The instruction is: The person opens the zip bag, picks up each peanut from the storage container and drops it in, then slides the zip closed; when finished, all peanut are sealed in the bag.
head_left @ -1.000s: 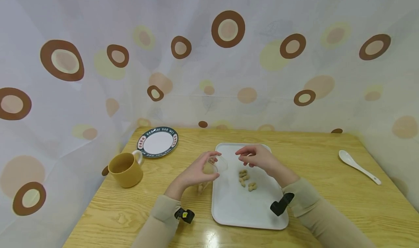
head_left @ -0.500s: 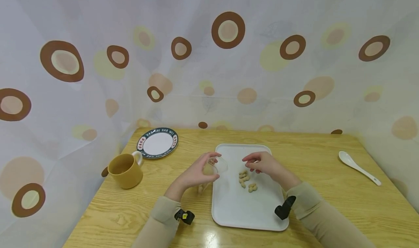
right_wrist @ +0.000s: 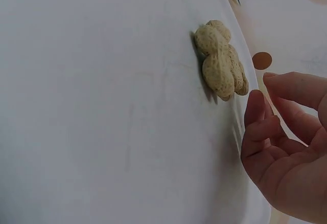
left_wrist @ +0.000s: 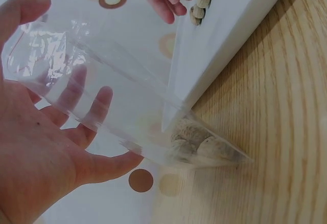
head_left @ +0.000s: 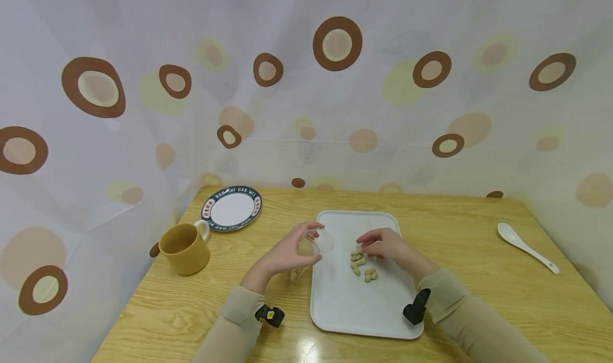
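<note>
My left hand (head_left: pixel 287 252) grips a clear plastic bag (left_wrist: pixel 120 98) by its upper part, thumb on one side and fingers spread along the other. Several peanuts (left_wrist: pixel 196 144) lie in the bag's pointed lower corner, close above the wooden table beside the tray. A white tray (head_left: pixel 364 310) holds a small group of peanuts (head_left: pixel 356 262) near its middle. Just over these hovers my right hand (head_left: pixel 389 247), fingers bent loosely. In the right wrist view its thumb and fingertips stand apart from the tray peanuts (right_wrist: pixel 217 63), with nothing seen between them.
A yellow mug (head_left: pixel 185 254) with a white handle stands at the left of the wooden table (head_left: pixel 455 230). Behind it lies a plate (head_left: pixel 232 209) with a dark patterned rim. A white spoon (head_left: pixel 527 246) rests at the far right. A dotted curtain (head_left: pixel 287 107) surrounds the table.
My right hand has moved away from the bag's mouth, right and slightly down towards the tray peanuts. The left hand keeps the bag in about the same place.
</note>
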A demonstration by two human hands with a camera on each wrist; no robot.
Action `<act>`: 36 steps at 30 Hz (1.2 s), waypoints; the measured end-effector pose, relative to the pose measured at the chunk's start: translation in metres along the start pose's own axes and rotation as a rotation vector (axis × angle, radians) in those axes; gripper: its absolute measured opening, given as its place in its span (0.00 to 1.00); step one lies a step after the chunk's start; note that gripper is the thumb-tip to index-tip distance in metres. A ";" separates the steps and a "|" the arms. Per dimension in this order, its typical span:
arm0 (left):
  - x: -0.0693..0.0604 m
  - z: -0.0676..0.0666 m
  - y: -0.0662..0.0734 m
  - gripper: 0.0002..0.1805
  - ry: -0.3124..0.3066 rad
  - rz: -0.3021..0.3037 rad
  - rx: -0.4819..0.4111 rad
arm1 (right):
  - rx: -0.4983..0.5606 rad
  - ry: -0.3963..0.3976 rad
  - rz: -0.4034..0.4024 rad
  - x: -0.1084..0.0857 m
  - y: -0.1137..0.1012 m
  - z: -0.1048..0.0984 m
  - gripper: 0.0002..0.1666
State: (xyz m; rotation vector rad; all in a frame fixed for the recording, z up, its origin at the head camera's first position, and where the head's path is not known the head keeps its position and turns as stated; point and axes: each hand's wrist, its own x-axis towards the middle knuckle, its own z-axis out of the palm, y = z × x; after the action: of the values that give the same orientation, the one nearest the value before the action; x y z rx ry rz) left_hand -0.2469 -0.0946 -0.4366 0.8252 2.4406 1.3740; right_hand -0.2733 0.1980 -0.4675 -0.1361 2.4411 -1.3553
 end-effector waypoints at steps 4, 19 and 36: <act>0.000 0.000 0.000 0.36 -0.002 -0.009 -0.004 | -0.007 -0.003 -0.004 0.000 0.002 0.002 0.17; -0.001 -0.001 -0.003 0.36 0.004 -0.011 -0.015 | -0.055 0.014 0.018 0.002 0.004 0.009 0.16; 0.000 -0.002 -0.004 0.37 -0.005 -0.007 0.002 | -0.004 0.062 0.044 -0.002 0.001 0.008 0.15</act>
State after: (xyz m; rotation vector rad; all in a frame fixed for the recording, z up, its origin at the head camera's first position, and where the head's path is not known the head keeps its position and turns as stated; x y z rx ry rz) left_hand -0.2497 -0.0977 -0.4389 0.8192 2.4392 1.3650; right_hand -0.2689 0.1926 -0.4722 -0.0420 2.4825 -1.3557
